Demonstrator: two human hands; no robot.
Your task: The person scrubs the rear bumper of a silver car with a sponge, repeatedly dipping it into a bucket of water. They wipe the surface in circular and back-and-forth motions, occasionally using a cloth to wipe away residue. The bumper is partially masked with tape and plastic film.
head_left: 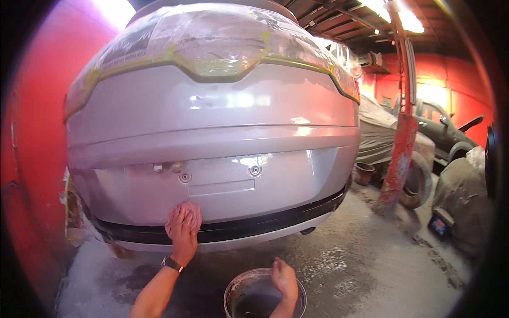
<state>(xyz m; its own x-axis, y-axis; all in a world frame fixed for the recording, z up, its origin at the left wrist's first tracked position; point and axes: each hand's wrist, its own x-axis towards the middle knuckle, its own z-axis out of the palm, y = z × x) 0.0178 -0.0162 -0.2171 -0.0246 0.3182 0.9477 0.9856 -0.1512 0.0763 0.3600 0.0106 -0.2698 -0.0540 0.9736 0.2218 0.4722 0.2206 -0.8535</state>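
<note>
One silver-grey car rear [132, 111] takes up most of the view, its upper part wrapped in clear plastic sheeting and printed paper [212, 37], edged with yellow-green tape [212, 78]. Around and below it spreads a concrete floor [382, 265], dark and wet-looking in the middle. A red wall [37, 106] rises at the left. Off to the right, well apart, are a vehicle under a grey-brown cover [374, 132] and, beyond it, a dark vehicle [450, 135]. Nearer stands a red post [400, 153] with worn paint, a tyre [424, 180] just beside it. A black strip [265, 225] runs along the bottom of the car rear.

Near the lower edge, a round bucket [241, 283] stands on the floor. The right hand [284, 278] is above its right side, fingers curled in; they are partly turned away, so I cannot tell whether they pinch anything. The left hand [184, 233] reaches to the car's lower panel, left of centre, fingers close together and bent over a bunched pink cloth [196, 212], which seems pressed to the panel at the black strip. A dark watch [172, 263] circles the left wrist. Two small round fittings [255, 170] sit higher up in the panel.
</note>
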